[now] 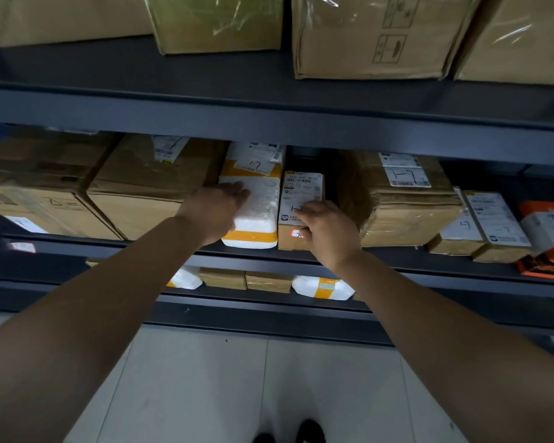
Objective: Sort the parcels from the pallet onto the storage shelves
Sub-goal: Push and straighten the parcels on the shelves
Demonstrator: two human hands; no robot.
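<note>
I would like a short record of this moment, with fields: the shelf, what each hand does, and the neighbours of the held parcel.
shelf: middle shelf
left hand: rests flat on the white foam box
right hand: grips the small carton at its front
neighbours: white foam box on its left, brown wrapped parcel on its right
label: white, on the small carton's top

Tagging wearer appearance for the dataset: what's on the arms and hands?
Left forearm and right forearm are bare to the frame edge, no sleeves in view. Left hand and right hand are ungloved; no watch, bands or rings visible.
</note>
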